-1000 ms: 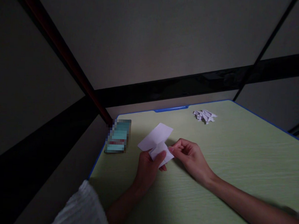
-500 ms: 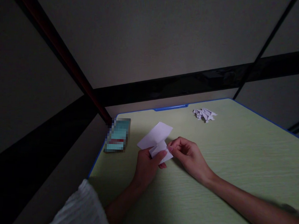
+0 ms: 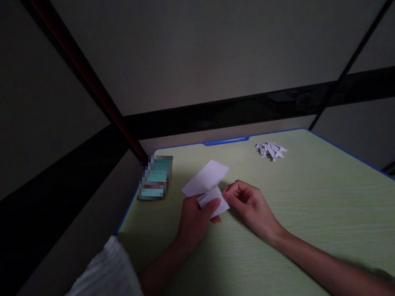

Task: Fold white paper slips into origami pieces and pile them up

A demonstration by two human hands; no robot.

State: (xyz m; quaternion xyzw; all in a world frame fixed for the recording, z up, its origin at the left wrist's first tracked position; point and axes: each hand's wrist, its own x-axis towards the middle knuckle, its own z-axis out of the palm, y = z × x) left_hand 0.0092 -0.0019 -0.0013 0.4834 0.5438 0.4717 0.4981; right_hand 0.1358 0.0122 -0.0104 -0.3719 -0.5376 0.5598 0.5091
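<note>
A piece of folded white paper (image 3: 206,178) is held above the table in front of me. Its upper part is a broad slanted flap, and a smaller folded section lies nearer to me. My left hand (image 3: 196,217) grips the smaller section, thumb on top and fingers underneath. My right hand (image 3: 247,202) has its thumb and forefinger pinched at the paper's right edge; the other fingers are curled in. Exactly how much paper sits between the right fingertips is hard to make out.
Folded white paper figures (image 3: 271,150) lie in a cluster at the back of the light green table (image 3: 329,188). A blurred-out teal rectangular item (image 3: 157,177) rests at the left edge. A blue handle (image 3: 226,141) is on the far rim, close to the wall panels (image 3: 221,53).
Both hands stay almost in place on the paper. The smaller folded section has shifted very slightly near the right fingertips.
</note>
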